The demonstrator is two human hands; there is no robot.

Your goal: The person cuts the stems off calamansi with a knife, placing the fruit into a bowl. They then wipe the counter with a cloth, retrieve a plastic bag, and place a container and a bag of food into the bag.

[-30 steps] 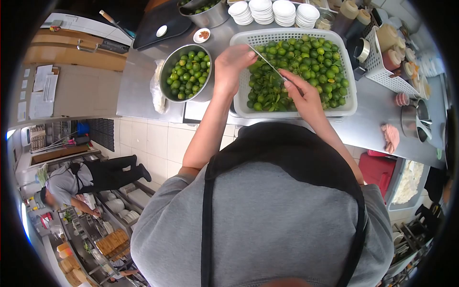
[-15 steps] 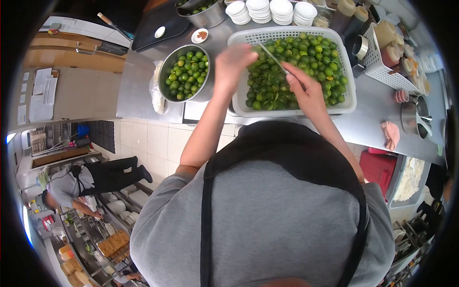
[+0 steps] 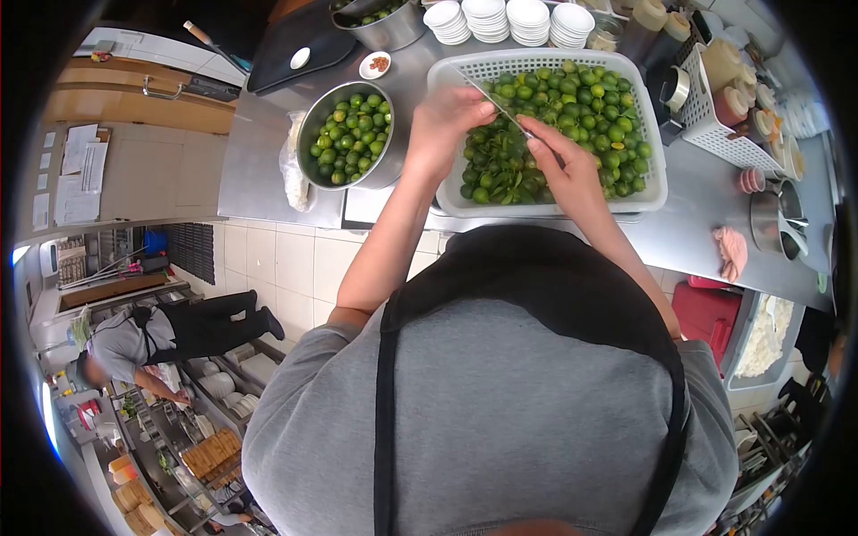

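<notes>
My right hand (image 3: pixel 565 164) is closed round the handle of a knife (image 3: pixel 506 113), its thin blade angled up and left. My left hand (image 3: pixel 443 125) is slightly blurred, its fingertips pressed together beside the blade; what they hold is too small to make out. Both hands are over a white perforated basket (image 3: pixel 658 183) of green limes (image 3: pixel 572 94), with leafy stems among the limes nearest me. Left of my left hand stands a steel pot (image 3: pixel 305 147) with more green limes (image 3: pixel 349 134) in it.
Stacks of small white dishes (image 3: pixel 483 20) line the back, near a small bowl (image 3: pixel 374 65) with reddish bits. A black tray (image 3: pixel 268 76) and a plastic bag (image 3: pixel 293 170) lie left. Bottles in a white rack (image 3: pixel 706 129) and a pink cloth (image 3: pixel 730 253) are right. A co-worker (image 3: pixel 134 344) bends over shelves.
My left hand has come a little lower and closer to the blade, and is less blurred. My right hand and the knife have shifted slightly left.
</notes>
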